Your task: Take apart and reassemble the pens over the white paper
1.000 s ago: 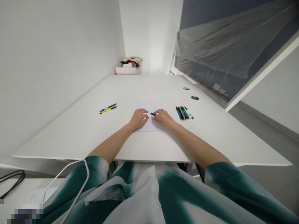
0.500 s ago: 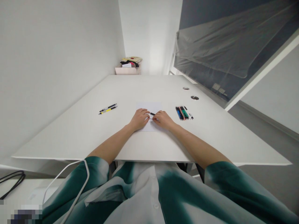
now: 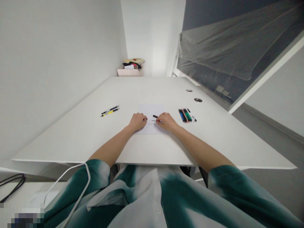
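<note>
Thin rod (image 3: 153, 120), pale at its tip, over the white sheet (image 3: 150, 108), which lies nearer the worktop's (image 3: 152, 148) front edge than its far one. My right hand (image 3: 166, 121) has thumb and fingertips clamped on it, tip toward the left edge. Black piece (image 3: 155, 116) just beside these fingers; cannot tell whether gripped or resting. My left hand (image 3: 138, 122), apart from the rod, fingers curled together, pinching a small dark piece (image 3: 144, 119), mostly hidden. Two pens (image 3: 109, 112) toward the left edge; row of pens (image 3: 187, 116) and small parts (image 3: 194, 119) toward the right edge.
</note>
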Action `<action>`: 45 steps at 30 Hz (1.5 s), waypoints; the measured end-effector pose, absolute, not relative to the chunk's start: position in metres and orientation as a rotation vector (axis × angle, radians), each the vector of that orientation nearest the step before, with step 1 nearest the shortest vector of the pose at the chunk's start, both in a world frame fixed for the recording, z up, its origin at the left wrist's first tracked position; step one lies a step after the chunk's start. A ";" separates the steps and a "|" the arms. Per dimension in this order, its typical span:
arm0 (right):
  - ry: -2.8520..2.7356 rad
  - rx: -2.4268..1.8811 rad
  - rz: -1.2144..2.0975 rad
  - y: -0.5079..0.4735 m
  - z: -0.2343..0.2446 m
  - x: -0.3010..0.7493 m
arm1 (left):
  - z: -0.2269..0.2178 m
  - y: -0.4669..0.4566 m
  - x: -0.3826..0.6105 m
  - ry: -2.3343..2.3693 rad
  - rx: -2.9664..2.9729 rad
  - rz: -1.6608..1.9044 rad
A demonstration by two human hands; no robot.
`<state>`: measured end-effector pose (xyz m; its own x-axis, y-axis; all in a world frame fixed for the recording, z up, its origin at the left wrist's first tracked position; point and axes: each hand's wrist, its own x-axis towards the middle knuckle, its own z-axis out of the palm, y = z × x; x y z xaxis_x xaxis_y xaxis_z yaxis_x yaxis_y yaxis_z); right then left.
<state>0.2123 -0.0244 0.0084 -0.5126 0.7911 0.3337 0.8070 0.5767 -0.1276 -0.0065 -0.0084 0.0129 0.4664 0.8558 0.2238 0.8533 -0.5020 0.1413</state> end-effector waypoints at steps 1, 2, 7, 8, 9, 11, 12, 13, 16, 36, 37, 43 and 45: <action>-2.453 -1.301 -0.064 -0.024 0.008 0.212 | 0.013 -0.008 -0.006 1.557 2.664 0.429; -2.449 -1.303 -0.067 -0.024 0.007 0.213 | 0.013 -0.008 -0.006 1.541 2.638 0.458; -2.445 -1.321 -0.074 -0.022 0.004 0.213 | 0.010 -0.005 -0.005 1.387 2.427 0.664; -2.444 -1.328 -0.072 -0.022 0.004 0.213 | 0.009 -0.005 -0.005 1.366 2.391 0.694; -2.444 -1.336 -0.069 -0.022 0.004 0.213 | 0.008 -0.005 -0.005 1.346 2.362 0.714; -2.444 -1.349 -0.061 -0.022 0.004 0.213 | 0.008 -0.005 -0.004 1.314 2.323 0.736; -2.443 -1.352 -0.057 -0.022 0.005 0.213 | 0.008 -0.006 -0.004 1.301 2.312 0.741; -2.442 -1.351 -0.055 -0.022 0.005 0.213 | 0.008 -0.006 -0.003 1.291 2.305 0.740; -2.443 -1.340 -0.054 -0.023 0.005 0.213 | 0.008 -0.007 -0.001 1.280 2.302 0.739; -2.445 -1.323 -0.053 -0.024 0.007 0.213 | 0.004 -0.004 -0.001 1.252 2.318 0.778; -2.447 -1.319 -0.055 -0.023 0.007 0.213 | 0.004 -0.004 -0.001 1.252 2.315 0.774; -2.444 -1.304 -0.062 -0.024 0.006 0.212 | 0.006 -0.005 -0.002 1.264 2.302 0.763; -2.448 -1.304 -0.062 -0.024 0.007 0.212 | 0.006 -0.006 -0.001 1.254 2.305 0.758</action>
<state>0.2119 -0.0244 0.0070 -0.5066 0.7936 0.3370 0.8097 0.5722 -0.1304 -0.0012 -0.0060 0.0058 0.4481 0.8534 0.2662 0.6322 -0.5131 0.5806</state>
